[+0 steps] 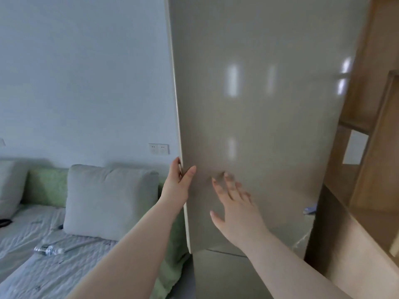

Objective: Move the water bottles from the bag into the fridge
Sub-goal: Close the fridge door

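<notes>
The tall beige fridge door (269, 104) fills the middle and right of the head view, its glossy front facing me. My left hand (178, 186) grips the door's left edge, fingers hooked behind it and thumb on the front. My right hand (234, 206) is spread flat with fingers apart, on or just off the door front, and is blurred. A clear water bottle (49, 250) lies on its side on the bed at lower left. No bag is in view. The fridge's inside is hidden by the door.
A bed with a wrinkled grey sheet (32, 266), a grey pillow (110, 201) and green cushions (46, 186) stands left of the fridge. Wall sockets (158, 148) sit on the white wall. Wooden shelving (371, 147) rises at the right. A dark object (4, 222) lies at the bed's left edge.
</notes>
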